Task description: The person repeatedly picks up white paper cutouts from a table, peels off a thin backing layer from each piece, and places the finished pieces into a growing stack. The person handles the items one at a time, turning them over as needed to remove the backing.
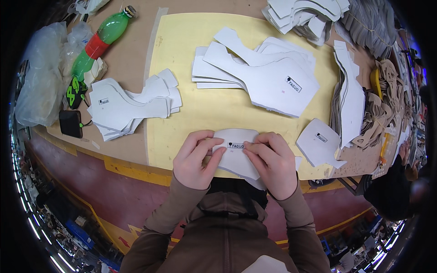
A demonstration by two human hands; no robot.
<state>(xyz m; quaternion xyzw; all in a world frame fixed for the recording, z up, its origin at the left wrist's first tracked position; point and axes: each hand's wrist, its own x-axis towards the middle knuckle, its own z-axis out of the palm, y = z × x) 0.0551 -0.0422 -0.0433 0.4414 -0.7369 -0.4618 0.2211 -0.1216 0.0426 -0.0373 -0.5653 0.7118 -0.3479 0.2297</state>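
Close to the table's front edge, my left hand (197,157) and my right hand (273,164) both have their fingers closed on a white cut piece (236,160), shaped like a shoe-upper part. A small rectangular label (235,145) with dark print lies across this piece. My fingertips pinch at its two ends, left and right. Beyond my hands is a stack of white cut pieces (277,88), the top one labelled. A single labelled piece (318,142) lies right of my right hand. More stacked pieces (120,109) sit to the left, also with a label showing.
Yellow sheeting (175,54) covers the middle of the table (132,45). On the left are a green bottle (98,43), a clear plastic bag (43,77) and a black phone-like device (71,123). Grey bundles (368,25) and brown pieces (375,111) fill the right side.
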